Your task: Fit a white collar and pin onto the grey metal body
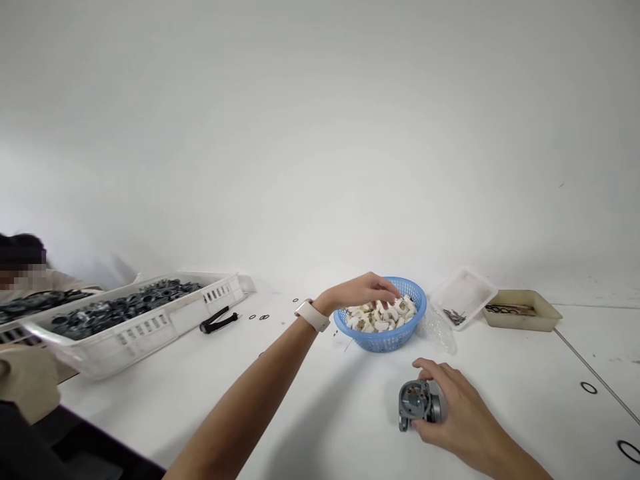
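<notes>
My left hand [363, 291], with a watch on the wrist, reaches over a blue plastic basket [383, 341] heaped with small white plastic pieces [377, 319]. Its fingers are apart and bend down toward the pieces; whether the tips touch them I cannot tell. On the table at the lower right, my right hand [453, 407] grips a grey metal carburetor body [415, 402] between thumb and fingers. The carburetor's open round face, with brass parts inside, is turned up toward me.
A long white crate [150, 333] of dark metal parts stands left, black-handled pliers [219, 321] beside it. Behind the right hand are a white tray [465, 297], a clear plastic bag [437, 330] and a beige tray [523, 320]. Black rings [589, 388] lie about. A person [30, 267] sits far left.
</notes>
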Demonstrator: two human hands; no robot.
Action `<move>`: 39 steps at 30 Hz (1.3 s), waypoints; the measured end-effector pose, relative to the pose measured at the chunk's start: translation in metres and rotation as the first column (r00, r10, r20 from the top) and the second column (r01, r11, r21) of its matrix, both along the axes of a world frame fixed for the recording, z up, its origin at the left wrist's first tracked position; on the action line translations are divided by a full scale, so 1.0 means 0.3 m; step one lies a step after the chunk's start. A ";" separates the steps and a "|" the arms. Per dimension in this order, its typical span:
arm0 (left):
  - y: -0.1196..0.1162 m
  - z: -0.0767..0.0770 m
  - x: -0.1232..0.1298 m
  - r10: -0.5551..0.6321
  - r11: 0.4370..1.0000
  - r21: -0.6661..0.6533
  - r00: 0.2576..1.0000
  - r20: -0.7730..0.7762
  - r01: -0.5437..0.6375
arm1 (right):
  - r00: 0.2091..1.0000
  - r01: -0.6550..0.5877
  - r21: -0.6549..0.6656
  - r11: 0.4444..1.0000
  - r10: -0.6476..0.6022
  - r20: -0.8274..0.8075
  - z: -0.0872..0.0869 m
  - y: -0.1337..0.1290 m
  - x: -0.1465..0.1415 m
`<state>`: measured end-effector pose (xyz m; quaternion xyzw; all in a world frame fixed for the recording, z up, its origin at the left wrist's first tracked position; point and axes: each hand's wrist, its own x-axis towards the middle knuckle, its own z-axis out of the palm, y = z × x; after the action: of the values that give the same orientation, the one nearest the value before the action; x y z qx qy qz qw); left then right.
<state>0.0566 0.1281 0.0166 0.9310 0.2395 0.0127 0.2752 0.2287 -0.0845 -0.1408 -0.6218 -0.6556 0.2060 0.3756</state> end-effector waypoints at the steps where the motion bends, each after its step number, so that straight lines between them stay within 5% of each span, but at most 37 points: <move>1: 0.029 0.000 -0.015 0.060 0.996 0.069 0.998 0.015 -0.061 | 1.000 -0.003 -0.014 1.000 0.003 -0.008 0.004 0.001 0.002; 6: 0.140 -0.098 -0.045 0.220 0.935 0.300 0.972 -0.081 -0.187 | 0.998 -0.060 -0.016 0.998 0.061 0.032 0.024 0.002 0.012; 14: 0.170 -0.226 0.033 0.345 0.867 0.444 0.917 -0.202 -0.228 | 0.987 -0.099 -0.034 0.994 0.103 0.123 0.049 0.000 0.013; 19: 0.185 -0.239 0.074 0.410 0.845 0.443 0.896 -0.173 -0.301 | 0.975 -0.125 -0.075 0.989 0.136 0.175 0.061 0.005 0.017; 24: 0.173 -0.178 0.040 0.389 0.866 0.347 0.921 -0.012 -0.361 | 0.974 -0.147 -0.039 0.988 0.151 0.167 0.057 0.006 0.023; 28: 0.098 -0.143 -0.004 0.317 0.921 0.168 0.927 0.202 -0.352 | 0.980 -0.141 -0.039 0.989 0.145 0.136 0.057 0.002 0.028; 32: -0.064 -0.198 -0.006 0.257 0.963 -0.027 0.883 0.393 -0.269 | 0.995 -0.088 -0.042 0.995 0.090 0.044 0.063 0.003 0.042; 37: -0.276 -0.284 -0.008 0.243 0.969 -0.108 0.807 0.539 -0.221 | 0.983 0.121 0.146 0.982 -0.098 -0.155 0.050 0.014 0.076; 39: -0.324 -0.293 -0.019 0.298 0.950 -0.258 0.768 0.566 -0.178 | 0.988 0.134 0.290 0.948 -0.103 -0.119 0.053 0.014 0.081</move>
<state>0.0510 0.0308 -0.0712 0.8103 0.2570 0.3181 0.4197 0.2530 -0.0804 -0.1249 -0.5851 -0.6206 0.1137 0.5095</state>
